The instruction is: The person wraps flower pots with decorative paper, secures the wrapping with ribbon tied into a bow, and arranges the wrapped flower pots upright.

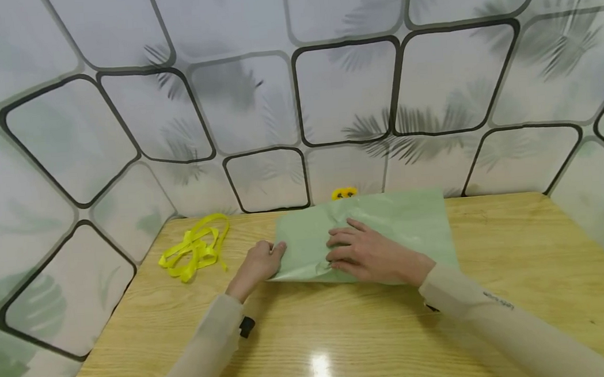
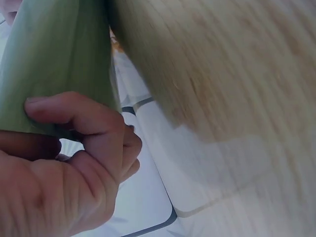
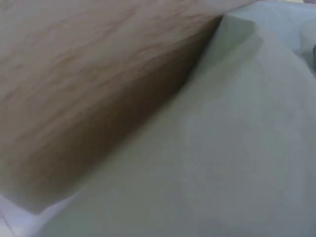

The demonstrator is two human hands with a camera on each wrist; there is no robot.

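Note:
A pale green, glossy plastic mailing bag lies across the back of the wooden table, creased near its middle. My left hand pinches its left edge between thumb and fingers. In the left wrist view, the left hand curls around the edge of the green bag. My right hand rests flat on top of the bag, fingers spread and slightly bent, pointing left. Only the bag and the tabletop show in the right wrist view; the right hand is outside it.
A loose tangle of yellow ribbon lies on the table left of my left hand. A small orange-yellow object shows behind the bag's far edge, partly hidden. Patterned cloth walls border the wooden table at the back and sides.

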